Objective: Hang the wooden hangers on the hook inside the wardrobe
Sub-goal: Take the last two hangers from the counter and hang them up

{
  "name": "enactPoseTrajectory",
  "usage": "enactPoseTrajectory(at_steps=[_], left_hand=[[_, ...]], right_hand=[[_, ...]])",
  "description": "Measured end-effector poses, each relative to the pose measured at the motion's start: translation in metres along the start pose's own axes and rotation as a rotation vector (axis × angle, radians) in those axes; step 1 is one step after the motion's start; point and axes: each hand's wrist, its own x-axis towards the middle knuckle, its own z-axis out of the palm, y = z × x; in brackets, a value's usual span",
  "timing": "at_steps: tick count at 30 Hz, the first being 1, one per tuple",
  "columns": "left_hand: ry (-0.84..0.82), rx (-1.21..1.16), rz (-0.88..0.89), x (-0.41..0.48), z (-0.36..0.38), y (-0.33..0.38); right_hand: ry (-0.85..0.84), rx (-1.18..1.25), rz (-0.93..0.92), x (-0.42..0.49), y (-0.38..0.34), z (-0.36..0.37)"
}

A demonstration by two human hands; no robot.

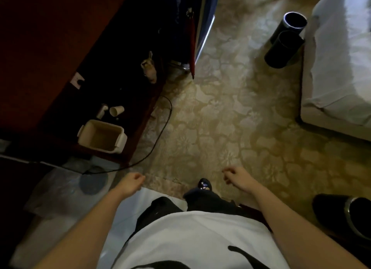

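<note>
Down over the patterned carpet (230,108), both arms reach forward and low. The left hand (131,183) hangs with its fingers loosely curled, nothing in it. The right hand (235,177) is the same: fingers softly bent, thumb forward, holding nothing. Between them a dark shoe (204,184) pokes out below the white shirt (190,238).

The hangers — I cannot tell where they are from this view.

Over on the left stands a dark red cabinet (40,37), its low open space deep in shadow. A white bin (102,136) sits in there, upright, and just behind it a paper cup (116,110) lies on its side. A black cable (160,128) curves across the carpet in front of the cabinet's edge.

Far right — a bed (341,68) with pale sheets, and right beside its corner two dark cylinders, one (294,23) behind the other (283,49), touching or nearly so.
</note>
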Motion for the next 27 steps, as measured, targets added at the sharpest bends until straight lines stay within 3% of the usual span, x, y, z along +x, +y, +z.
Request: enactPoseTrajectory(at_steps=[6,14,20,27], left_hand=[[0.033,-0.081,-0.166,-0.01,0.059,-0.003],[0.082,-0.177,-0.223,0.012,0.047,0.021],[0.069,-0.214,-0.11,0.07,-0.017,0.075],[0.111,-0.048,0.124,0.112,-0.114,0.164]], right_hand=[[-0.078,-0.077,-0.162,0.058,-0.072,-0.065],[-0.161,-0.248,-0.044,0.104,-0.077,-0.089],[-0.122,-0.248,0.049,0.13,-0.095,-0.104],[-0.105,-0.253,-0.151,0.177,-0.208,-0.115]])
